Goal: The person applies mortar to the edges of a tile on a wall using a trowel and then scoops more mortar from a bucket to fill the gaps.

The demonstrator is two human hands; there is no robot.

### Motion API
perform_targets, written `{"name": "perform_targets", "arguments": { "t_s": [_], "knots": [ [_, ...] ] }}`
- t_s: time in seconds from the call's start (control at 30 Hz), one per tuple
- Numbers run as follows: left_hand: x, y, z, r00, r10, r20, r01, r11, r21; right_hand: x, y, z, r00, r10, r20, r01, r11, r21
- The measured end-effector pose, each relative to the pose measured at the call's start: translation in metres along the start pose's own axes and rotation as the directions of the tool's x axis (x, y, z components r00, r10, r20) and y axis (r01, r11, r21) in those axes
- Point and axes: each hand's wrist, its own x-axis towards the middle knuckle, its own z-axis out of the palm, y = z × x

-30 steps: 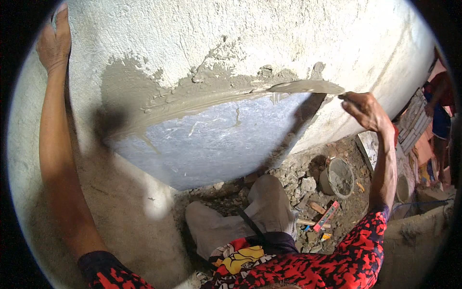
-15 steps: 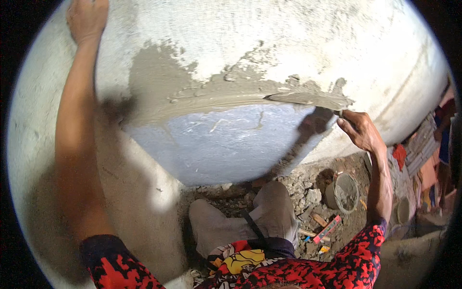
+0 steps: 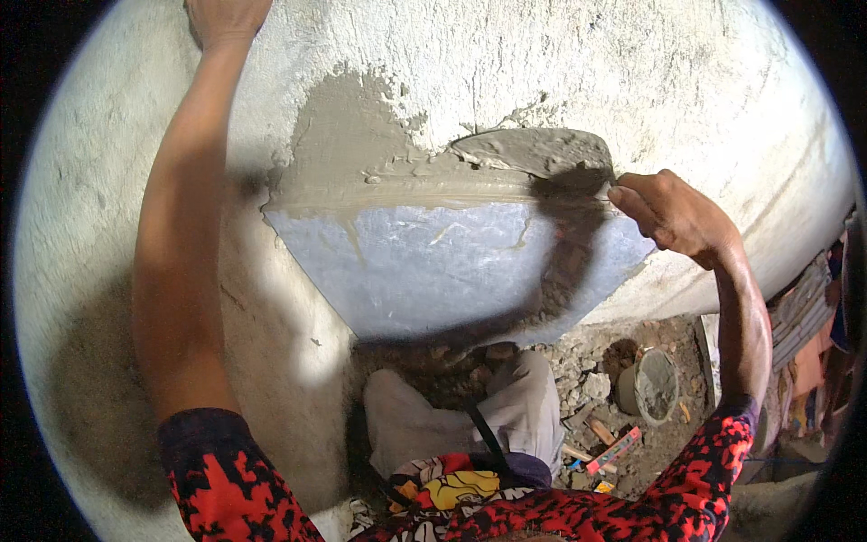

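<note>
Mortar-laden trowel (image 3: 533,152), upper centre

Right hand (image 3: 673,217), right of centre: fingers closed round trowel. Left hand (image 3: 228,18), upper left, cropped: finger opening cannot be told. Pale wall (image 3: 686,81), upper frame. Grey panel (image 3: 433,280), centre. Bucket (image 3: 627,390), lower right.

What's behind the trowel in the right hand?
The trowel blade hides whatever is directly behind it. To its left and below, gray mortar shows on the wall.
</note>
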Motion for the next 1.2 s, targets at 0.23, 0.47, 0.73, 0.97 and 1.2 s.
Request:
{"name": "perform_targets", "arguments": {
  "t_s": [0.23, 0.47, 0.73, 0.97, 1.2],
  "knots": [
    [-0.001, 0.001, 0.003, 1.000, -0.014, -0.007, 0.014, 1.000, -0.003, 0.005, 0.011, -0.001, 0.999, -0.024, 0.021, 0.025, 0.999, -0.048],
    [0.000, 0.004, -0.001, 0.999, -0.036, -0.024, 0.036, 0.999, -0.009, 0.023, -0.018, -0.007, 0.994, -0.110, -0.006, 0.109, 0.991, -0.076],
    [0.004, 0.003, -0.006, 0.999, 0.026, -0.032, -0.026, 1.000, 0.003, 0.033, -0.070, 0.010, 0.908, -0.311, -0.280, 0.212, 0.919, -0.333],
    [0.001, 0.009, -0.001, 0.999, 0.014, -0.046, -0.015, 0.999, -0.029, 0.072, -0.121, -0.008, 0.804, -0.543, -0.243, 0.394, 0.792, -0.466],
    [0.001, -0.002, -0.002, 0.999, 0.024, -0.027, -0.024, 1.000, -0.009, 0.054, -0.107, -0.047, 0.972, -0.216, 0.089, 0.229, 0.806, -0.546]
  ]
}}
